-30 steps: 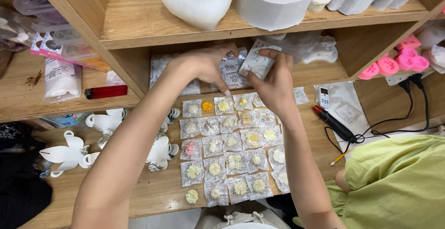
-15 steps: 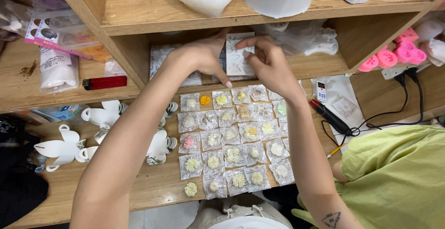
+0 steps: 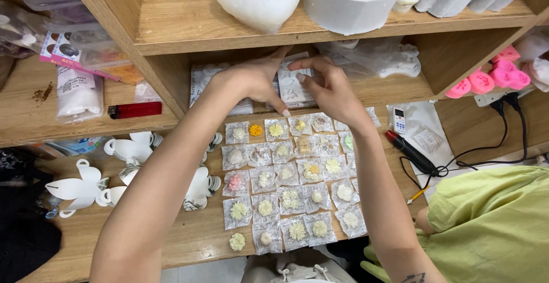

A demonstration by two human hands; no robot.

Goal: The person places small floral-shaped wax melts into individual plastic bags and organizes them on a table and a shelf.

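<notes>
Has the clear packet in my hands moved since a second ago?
Yes. The clear packet, held by both hands, went from in front of the lower shelf edge back into the shelf opening.

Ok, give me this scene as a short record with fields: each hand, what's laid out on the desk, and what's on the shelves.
left hand: left hand pinches a small clear packet at the lower shelf's edge
right hand: right hand grips the same packet from the other side
desk: rows of small clear packets with tiny flowers, one loose flower, white paper cutouts
top shelf: white silicone moulds
left shelf: red lighter
right side: pink moulds, black cable
</notes>
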